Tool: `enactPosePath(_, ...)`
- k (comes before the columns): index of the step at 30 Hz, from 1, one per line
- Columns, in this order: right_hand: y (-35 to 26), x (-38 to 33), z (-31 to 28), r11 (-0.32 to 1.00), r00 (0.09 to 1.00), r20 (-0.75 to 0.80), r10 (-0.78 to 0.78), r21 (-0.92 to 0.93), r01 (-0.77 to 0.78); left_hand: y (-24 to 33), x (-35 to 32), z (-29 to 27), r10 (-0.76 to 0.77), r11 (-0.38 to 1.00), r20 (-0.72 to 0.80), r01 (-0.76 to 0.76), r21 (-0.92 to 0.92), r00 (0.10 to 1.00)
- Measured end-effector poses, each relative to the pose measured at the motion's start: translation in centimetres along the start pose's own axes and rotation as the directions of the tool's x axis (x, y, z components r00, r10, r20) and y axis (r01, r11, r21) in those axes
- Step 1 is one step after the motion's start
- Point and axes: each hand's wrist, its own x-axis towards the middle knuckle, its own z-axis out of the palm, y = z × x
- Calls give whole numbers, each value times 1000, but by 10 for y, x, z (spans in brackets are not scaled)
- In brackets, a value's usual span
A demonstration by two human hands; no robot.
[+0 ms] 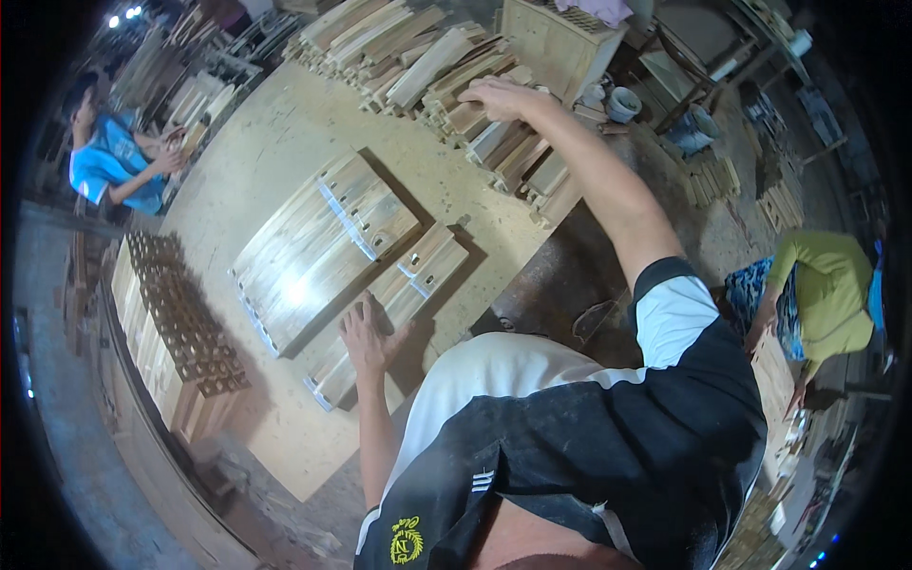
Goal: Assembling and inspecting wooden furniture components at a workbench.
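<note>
My left hand [369, 337] lies with its fingers spread on a narrow stack of wooden boards [418, 271], bound with a pale strap. Beside it lies a wider strapped stack of boards [323, 237] with dark holes near its end. My right arm stretches far across to a long pile of wooden strips [432, 71]. There my right hand [499, 98] has its fingers curled down over the end of a wooden strip [467, 120]. The fingertips are partly hidden.
The stacks lie on a large pale board [285, 446]. Notched wooden pieces [185, 323] are stacked at its left edge. A wooden cabinet [556, 43] and buckets [623, 104] stand far right. One person in blue [119, 161] works far left, another in yellow-green [825, 294] at right.
</note>
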Motion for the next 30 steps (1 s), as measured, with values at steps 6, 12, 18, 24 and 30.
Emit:
enactPosePath(6,22,33,-30,929,909,243,-338,-67,363,-3,-1,5,-5,1000,-3,5,6,1000)
enactPosePath(12,-65,-18,-114,856,945,-211,-251,407,318,-3,-7,0,-9,1000,-35,8,-25,999)
enactPosePath(18,-150,-86,-40,665,923,-330,-196,647,373,-1,8,-1,-190,777,-251,-11,-630,949)
enactPosePath(24,-186,-97,50,289,934,-98,-344,935,204,66,64,-46,-131,291,-154,-111,-950,979)
enactPosePath(30,-184,-88,21,420,889,53,-454,893,161,126,82,-51,-208,444,-359,-239,-864,910)
